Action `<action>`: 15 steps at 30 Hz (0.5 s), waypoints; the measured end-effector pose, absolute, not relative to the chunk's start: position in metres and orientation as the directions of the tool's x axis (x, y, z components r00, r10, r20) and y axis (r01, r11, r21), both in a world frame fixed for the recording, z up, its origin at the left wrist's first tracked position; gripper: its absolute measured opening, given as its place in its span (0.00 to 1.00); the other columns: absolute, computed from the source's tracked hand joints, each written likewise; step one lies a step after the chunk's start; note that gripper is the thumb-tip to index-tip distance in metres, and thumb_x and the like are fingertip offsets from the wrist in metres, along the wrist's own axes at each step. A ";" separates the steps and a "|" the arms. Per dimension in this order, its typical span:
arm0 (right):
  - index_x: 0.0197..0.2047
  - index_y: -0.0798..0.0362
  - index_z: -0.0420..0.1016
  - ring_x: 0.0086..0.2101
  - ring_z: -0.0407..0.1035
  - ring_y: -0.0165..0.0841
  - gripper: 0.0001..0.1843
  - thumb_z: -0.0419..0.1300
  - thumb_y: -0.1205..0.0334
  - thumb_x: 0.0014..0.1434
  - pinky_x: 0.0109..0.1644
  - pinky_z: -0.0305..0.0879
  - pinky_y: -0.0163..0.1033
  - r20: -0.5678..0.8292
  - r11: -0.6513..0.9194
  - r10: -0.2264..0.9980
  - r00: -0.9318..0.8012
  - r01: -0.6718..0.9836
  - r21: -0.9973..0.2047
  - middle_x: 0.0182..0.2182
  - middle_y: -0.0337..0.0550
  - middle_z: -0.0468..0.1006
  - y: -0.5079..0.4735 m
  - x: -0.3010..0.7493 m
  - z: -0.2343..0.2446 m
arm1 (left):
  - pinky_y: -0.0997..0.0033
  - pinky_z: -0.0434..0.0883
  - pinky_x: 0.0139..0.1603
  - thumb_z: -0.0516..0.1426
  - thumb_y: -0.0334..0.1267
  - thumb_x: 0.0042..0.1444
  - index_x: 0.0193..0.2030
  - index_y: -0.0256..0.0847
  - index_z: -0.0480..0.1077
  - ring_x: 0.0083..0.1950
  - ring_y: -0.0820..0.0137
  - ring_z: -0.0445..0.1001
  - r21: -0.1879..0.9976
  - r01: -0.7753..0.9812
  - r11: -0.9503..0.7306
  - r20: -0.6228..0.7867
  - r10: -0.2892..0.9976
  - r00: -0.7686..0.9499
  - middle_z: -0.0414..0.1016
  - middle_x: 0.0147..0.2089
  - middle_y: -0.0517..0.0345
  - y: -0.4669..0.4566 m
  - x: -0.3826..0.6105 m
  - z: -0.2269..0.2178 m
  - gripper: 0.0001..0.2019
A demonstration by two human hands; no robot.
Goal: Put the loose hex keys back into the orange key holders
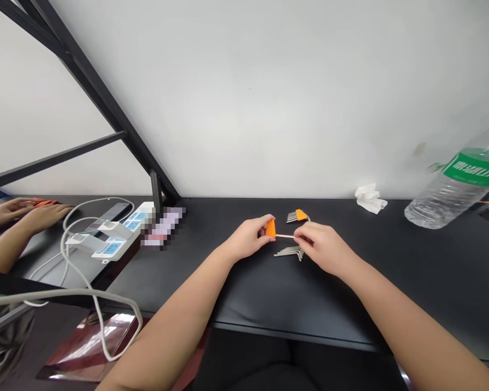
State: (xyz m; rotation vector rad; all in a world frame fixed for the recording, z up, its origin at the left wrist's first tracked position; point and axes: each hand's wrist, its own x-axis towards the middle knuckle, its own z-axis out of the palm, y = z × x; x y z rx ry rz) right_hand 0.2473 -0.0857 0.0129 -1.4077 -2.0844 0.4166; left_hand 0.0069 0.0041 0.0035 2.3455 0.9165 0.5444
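My left hand [249,237] is closed round a small orange holder [271,228] above the black table [350,304]. My right hand [323,246] pinches a thin metal hex key [284,235] whose other end meets the orange holder. Under my right fingers lie several loose hex keys [288,251] in a fan on the table. A second orange holder with keys in it [297,216] lies just behind the hands.
A crumpled white tissue [370,199] lies at the back by the wall. A clear plastic bottle with a green label [460,184] lies at the right. White power strips with cables [114,239] sit at the left, beside a black frame [106,108]. Another person's hands [28,213] rest at far left.
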 end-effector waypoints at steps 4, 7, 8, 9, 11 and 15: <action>0.34 0.50 0.74 0.31 0.69 0.32 0.10 0.54 0.63 0.67 0.37 0.62 0.38 0.283 0.379 0.924 -0.257 0.708 -0.596 0.32 0.40 0.76 -0.086 0.248 0.015 | 0.70 0.70 0.42 0.62 0.40 0.60 0.59 0.47 0.68 0.38 0.69 0.73 0.598 0.502 -0.624 0.165 0.710 0.685 0.75 0.38 0.62 0.003 0.007 0.004 0.20; 0.33 0.49 0.75 0.29 0.69 0.31 0.10 0.56 0.62 0.66 0.35 0.63 0.38 0.209 0.301 0.954 -0.217 0.652 -0.696 0.30 0.38 0.77 -0.085 0.247 0.013 | 0.71 0.70 0.41 0.62 0.41 0.59 0.58 0.46 0.69 0.37 0.70 0.73 0.589 0.506 -0.631 0.180 0.712 0.678 0.75 0.38 0.62 0.002 0.007 0.004 0.20; 0.33 0.49 0.76 0.28 0.69 0.31 0.09 0.57 0.60 0.65 0.34 0.63 0.38 0.155 0.247 0.968 -0.199 0.620 -0.745 0.29 0.38 0.77 -0.085 0.247 0.012 | 0.71 0.70 0.41 0.63 0.40 0.59 0.58 0.46 0.69 0.38 0.70 0.73 0.591 0.499 -0.634 0.187 0.709 0.680 0.75 0.38 0.62 0.001 0.007 0.005 0.20; 0.33 0.49 0.76 0.27 0.69 0.31 0.09 0.58 0.59 0.65 0.33 0.63 0.37 0.089 0.180 0.979 -0.183 0.577 -0.797 0.27 0.38 0.77 -0.084 0.246 0.010 | 0.71 0.70 0.42 0.63 0.40 0.59 0.58 0.46 0.69 0.38 0.70 0.74 0.594 0.488 -0.640 0.192 0.701 0.686 0.75 0.38 0.62 -0.001 0.008 0.005 0.20; 0.35 0.50 0.77 0.24 0.69 0.31 0.08 0.60 0.57 0.64 0.30 0.64 0.37 -0.049 0.035 0.984 -0.171 0.458 -0.888 0.24 0.37 0.76 -0.083 0.242 0.006 | 0.71 0.71 0.43 0.63 0.40 0.58 0.58 0.46 0.69 0.39 0.69 0.74 0.582 0.461 -0.670 0.209 0.671 0.711 0.76 0.39 0.62 -0.004 0.011 0.007 0.21; 0.40 0.52 0.73 0.27 0.73 0.32 0.09 0.63 0.56 0.61 0.33 0.69 0.37 -0.158 -0.133 0.968 -0.197 0.135 -0.982 0.27 0.39 0.78 -0.078 0.228 -0.001 | 0.67 0.71 0.47 0.62 0.40 0.58 0.56 0.45 0.69 0.41 0.66 0.75 0.452 0.464 -0.761 0.255 0.609 0.751 0.77 0.41 0.58 -0.012 0.019 0.011 0.19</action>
